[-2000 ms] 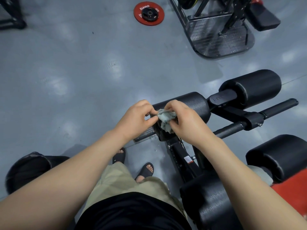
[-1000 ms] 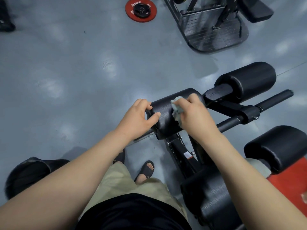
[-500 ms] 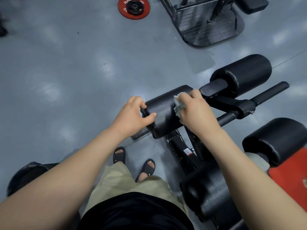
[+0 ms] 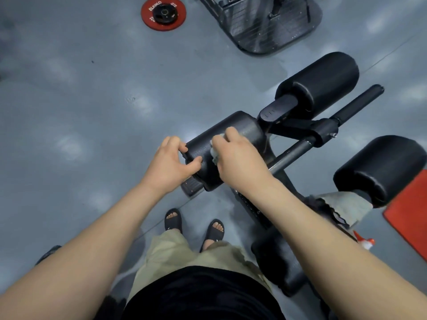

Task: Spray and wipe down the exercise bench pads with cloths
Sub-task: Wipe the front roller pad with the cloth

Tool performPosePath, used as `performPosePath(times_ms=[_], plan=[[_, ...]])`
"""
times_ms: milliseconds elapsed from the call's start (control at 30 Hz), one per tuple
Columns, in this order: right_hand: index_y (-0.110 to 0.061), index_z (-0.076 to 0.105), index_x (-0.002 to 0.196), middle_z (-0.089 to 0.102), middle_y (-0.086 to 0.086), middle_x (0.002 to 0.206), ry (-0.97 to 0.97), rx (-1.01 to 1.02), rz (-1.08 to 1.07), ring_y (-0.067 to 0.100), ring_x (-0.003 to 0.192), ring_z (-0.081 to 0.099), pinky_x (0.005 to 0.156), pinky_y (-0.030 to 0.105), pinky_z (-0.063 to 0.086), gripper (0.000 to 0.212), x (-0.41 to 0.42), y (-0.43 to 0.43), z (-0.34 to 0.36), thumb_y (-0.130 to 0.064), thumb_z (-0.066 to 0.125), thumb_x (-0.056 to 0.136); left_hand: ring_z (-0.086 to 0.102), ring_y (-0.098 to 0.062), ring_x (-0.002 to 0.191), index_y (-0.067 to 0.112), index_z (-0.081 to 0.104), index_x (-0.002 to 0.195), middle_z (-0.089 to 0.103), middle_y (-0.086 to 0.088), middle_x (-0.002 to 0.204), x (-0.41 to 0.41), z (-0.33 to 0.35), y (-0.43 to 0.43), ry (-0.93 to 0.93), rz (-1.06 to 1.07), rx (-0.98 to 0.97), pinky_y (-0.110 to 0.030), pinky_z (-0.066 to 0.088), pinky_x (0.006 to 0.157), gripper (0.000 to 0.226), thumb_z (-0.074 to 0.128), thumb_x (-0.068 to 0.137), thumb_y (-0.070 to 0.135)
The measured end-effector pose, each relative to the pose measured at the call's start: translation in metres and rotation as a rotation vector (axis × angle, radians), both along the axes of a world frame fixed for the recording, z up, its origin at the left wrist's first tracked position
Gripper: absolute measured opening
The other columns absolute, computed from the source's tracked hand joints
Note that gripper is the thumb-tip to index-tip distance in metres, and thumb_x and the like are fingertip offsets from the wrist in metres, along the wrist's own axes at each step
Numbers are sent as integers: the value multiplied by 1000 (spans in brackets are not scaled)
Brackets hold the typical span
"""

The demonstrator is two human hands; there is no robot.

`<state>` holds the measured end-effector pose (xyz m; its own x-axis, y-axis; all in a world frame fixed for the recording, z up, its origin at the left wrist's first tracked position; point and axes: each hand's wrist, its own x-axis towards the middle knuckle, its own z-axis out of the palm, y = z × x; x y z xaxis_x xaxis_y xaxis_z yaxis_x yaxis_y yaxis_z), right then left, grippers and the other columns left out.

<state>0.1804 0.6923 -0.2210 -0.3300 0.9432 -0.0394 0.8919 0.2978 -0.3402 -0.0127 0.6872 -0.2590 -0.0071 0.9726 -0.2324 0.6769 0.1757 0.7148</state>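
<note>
We look straight down over grey gym floor [image 4: 69,100].

- Left hand [image 4: 169,162]: fingers and thumb curled round the near end of the black cylindrical roller pad [image 4: 242,128], gripping it.
- Right hand [image 4: 238,160]: fingers bunched over a small crumpled pale grey cloth [image 4: 215,155], pressing it onto the top of the same pad, just beside the left hand. Only an edge of the cloth shows beneath the knuckles.
- That pad lies tilted across the middle of our view, on a black metal frame.
- A second black roller pad [image 4: 323,79] sits beyond it to the upper right. Beside that, a black grip bar [image 4: 360,102] runs out at an angle.
- A third black padded roller [image 4: 379,167] is at the right edge, touching a red upholstered surface [image 4: 411,215].
- A second, larger grey cloth [image 4: 342,206] is draped just below the third roller.
- Near that cloth we note a red-and-white spray nozzle [image 4: 365,242]; the bottle itself is hidden.
- Red round weight plate [image 4: 163,13] lies flat on the floor at top, well apart from the pads.
- Black sandals [image 4: 173,220] and khaki shorts show below the arms.
</note>
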Motion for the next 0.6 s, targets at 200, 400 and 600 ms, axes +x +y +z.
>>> performPosePath(times_ms=[200, 400, 600], plan=[[-16, 50, 113, 60, 10, 105, 169, -40, -221, 36, 98, 52, 83, 41, 45, 22, 38, 29, 15, -21, 53, 91, 57, -16, 106, 20, 46, 88, 55, 3, 113, 2, 3, 1, 17, -5, -11, -43, 51, 91, 39, 79, 81, 41], [-23, 58, 129, 47, 9, 115, 225, -42, -214, 34, 97, 59, 90, 38, 50, 34, 48, 34, 11, -23, 55, 96, 57, -15, 105, 22, 45, 86, 55, 3, 115, 4, 5, 1, 26, 6, -11, -42, 51, 90, 39, 79, 81, 39], [-16, 62, 119, 45, 10, 109, 57, -8, -25, 37, 96, 54, 75, 39, 51, 30, 40, 34, -2, -20, 54, 91, 56, -13, 104, 21, 45, 87, 56, 4, 116, 5, 6, -1, 25, 2, -9, -39, 50, 91, 39, 79, 82, 39]])
